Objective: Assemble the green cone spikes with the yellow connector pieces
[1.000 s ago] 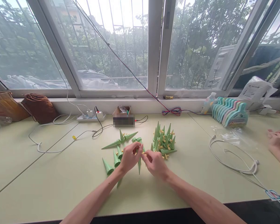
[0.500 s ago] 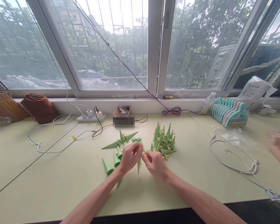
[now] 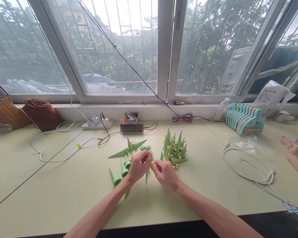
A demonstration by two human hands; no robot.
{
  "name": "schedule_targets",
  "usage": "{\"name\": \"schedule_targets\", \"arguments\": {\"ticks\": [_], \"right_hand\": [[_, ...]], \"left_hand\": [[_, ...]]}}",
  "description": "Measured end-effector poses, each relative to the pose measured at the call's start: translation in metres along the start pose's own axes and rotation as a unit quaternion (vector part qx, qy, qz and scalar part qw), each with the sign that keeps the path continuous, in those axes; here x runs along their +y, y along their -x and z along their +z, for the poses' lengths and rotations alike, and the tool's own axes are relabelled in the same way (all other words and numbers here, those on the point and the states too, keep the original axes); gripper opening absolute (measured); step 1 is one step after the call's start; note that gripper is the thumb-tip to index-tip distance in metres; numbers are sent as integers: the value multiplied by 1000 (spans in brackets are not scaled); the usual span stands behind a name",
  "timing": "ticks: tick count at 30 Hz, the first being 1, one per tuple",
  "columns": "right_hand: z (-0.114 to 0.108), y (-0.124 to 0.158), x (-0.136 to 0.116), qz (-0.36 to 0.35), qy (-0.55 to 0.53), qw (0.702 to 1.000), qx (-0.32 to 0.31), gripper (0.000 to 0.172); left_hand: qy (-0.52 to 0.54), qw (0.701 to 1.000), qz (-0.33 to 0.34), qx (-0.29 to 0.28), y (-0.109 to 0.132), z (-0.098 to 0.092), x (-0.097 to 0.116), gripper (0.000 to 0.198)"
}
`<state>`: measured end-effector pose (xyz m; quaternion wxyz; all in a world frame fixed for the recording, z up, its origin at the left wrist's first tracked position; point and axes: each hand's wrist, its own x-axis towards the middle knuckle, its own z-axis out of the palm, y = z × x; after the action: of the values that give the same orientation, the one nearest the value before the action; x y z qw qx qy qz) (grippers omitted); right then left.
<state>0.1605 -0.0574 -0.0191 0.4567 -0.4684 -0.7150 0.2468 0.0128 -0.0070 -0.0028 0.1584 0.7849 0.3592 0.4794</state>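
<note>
Over the middle of the pale green table, my left hand is closed on a green cone-shaped spike that points down toward me. My right hand touches it from the right, its fingers pinched on a small yellow piece. Several loose green spikes lie just left of and behind my hands. A heap of green spikes with yellow pieces fitted sits just behind my right hand.
A small cardboard box, a power strip and cables lie by the window sill. A white cable loops at the right. Stacked pastel holders stand at back right. Another person's hand rests at the right edge. A brown pouch sits far left.
The spike in my left hand has tilted slightly, its tip swinging a little left. The other person's hand at the right edge has shifted a little.
</note>
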Motion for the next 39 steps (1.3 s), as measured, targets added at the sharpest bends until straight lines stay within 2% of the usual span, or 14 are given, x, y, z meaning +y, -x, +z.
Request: {"name": "schedule_targets", "arguments": {"ticks": [29,39], "right_hand": [[0,1,0,-11,12,1000,-23,33],[1,1,1,9,5,1000,-19,40]], "left_hand": [[-6,1000,-2,-10,1,2,-4,22],[-1,1000,14,0,0,0,-1,23]]}}
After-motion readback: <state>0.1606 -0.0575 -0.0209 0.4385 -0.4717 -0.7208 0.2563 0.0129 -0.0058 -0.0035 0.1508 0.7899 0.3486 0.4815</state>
